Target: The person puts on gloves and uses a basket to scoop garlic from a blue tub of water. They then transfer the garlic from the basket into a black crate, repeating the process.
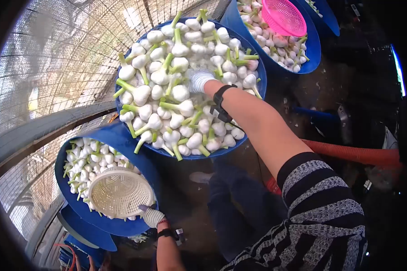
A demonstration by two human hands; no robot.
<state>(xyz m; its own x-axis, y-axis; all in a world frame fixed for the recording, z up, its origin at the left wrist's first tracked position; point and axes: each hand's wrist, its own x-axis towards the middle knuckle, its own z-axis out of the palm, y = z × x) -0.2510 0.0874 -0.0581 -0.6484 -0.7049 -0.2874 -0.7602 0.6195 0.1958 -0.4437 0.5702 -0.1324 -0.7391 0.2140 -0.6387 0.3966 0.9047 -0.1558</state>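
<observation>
Garlic bulbs [181, 92] with green stems crowd the large blue tub [262, 74] in front of you, heaped nearly to its rim around a patch of water in the middle. Your right grip [198, 80] is dipped into that patch, with bulbs close on every side; its fingers are hidden, so you cannot tell how far open it is or whether it has hold of a bulb. A pale, striped glove cuff shows there, with a black wristband [224, 92] further up your forearm.

Your left grip [151, 216], gloved too, is closed on the near right edge of a cream basket [120, 192], fingers at the rim. That basket sits tilted over more garlic in the near left tub [142, 149], its slotted inside facing you.

On the far right, a pink basket [285, 18] rests on the bulbs in another blue tub [313, 49]. Mesh [68, 58] rises along the left behind a grey rail [49, 124]. To the right of your arm an orange hose [352, 152] runs off, and a shoe [201, 177] shows on the dark floor below the large tub.
</observation>
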